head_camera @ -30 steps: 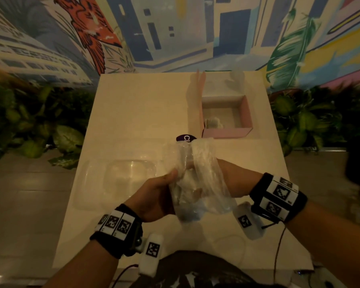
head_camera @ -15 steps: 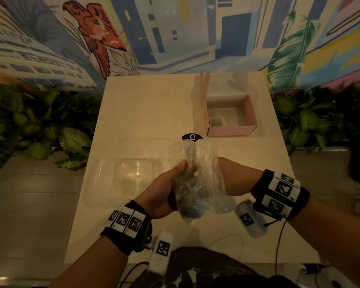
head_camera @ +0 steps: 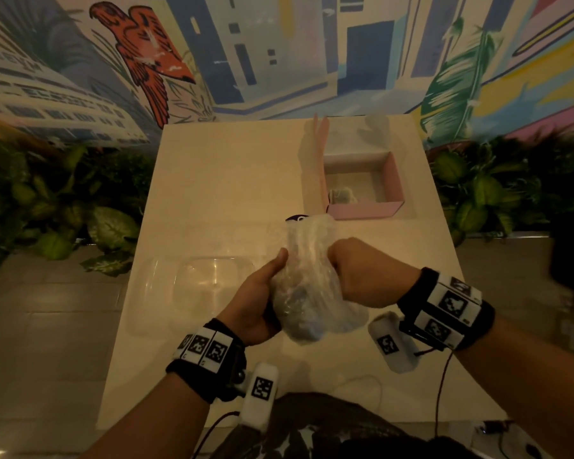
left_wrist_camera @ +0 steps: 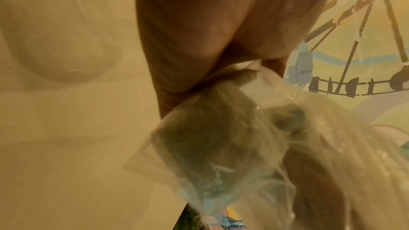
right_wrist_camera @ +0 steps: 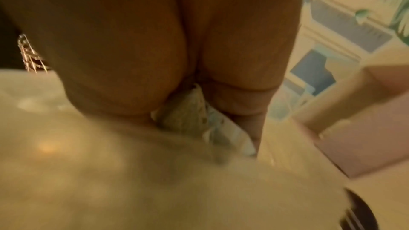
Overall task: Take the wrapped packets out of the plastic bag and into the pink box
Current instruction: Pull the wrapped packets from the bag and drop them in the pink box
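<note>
Pink box (head_camera: 365,210) (clear plastic bag (head_camera: 309,286))

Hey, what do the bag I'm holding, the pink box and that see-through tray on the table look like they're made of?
Bag: thin clear plastic film, going by its crinkles and soft glints.
Pink box: probably matte paperboard, with flat folded walls, an upright flap and no shine.
Tray: seemingly rigid clear plastic, glossy, with moulded rounded corners and the table showing through it.

Crinkled clear glossy plastic bag (head_camera: 307,279)
</note>
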{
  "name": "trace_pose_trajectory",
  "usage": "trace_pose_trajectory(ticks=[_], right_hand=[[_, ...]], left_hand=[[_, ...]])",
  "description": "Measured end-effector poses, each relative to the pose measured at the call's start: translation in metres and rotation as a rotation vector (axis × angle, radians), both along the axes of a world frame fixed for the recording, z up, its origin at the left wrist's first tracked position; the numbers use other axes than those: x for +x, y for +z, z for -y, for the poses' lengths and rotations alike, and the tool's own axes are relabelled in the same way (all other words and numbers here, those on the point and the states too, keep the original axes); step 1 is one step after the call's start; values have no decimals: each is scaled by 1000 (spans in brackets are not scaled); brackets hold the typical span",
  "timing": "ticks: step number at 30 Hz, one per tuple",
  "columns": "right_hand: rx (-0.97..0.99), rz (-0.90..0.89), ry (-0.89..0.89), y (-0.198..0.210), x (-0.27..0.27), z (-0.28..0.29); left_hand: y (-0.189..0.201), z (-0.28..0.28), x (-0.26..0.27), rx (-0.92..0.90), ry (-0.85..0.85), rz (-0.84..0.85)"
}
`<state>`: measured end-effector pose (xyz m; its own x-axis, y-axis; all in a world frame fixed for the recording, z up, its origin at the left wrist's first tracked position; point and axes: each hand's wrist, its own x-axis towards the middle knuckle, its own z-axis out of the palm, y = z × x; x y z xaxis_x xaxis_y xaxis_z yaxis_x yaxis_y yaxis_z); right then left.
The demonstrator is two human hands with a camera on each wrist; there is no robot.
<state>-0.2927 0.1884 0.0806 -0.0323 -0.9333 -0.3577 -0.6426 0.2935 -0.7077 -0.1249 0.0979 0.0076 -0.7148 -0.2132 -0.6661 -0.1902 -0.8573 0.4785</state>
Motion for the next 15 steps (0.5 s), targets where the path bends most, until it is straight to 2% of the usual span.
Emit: trace_pose_trajectory(ticks=[4, 7, 9, 12, 15], right_hand=[[-128, 134, -171, 29, -20, 3], [-218, 271, -285, 42, -34, 0], [-243, 293, -334, 42, -40, -2], [-211, 223, -335, 29, -45, -3], [-280, 382, -441, 26, -60, -5]], left_hand=[[2, 5, -11, 42, 189, -153], [2, 6, -23, 16, 263, -274], [1, 6, -32, 5, 275, -328], [-5, 4, -42, 52, 274, -376], [-16, 1, -50, 113, 323, -404]])
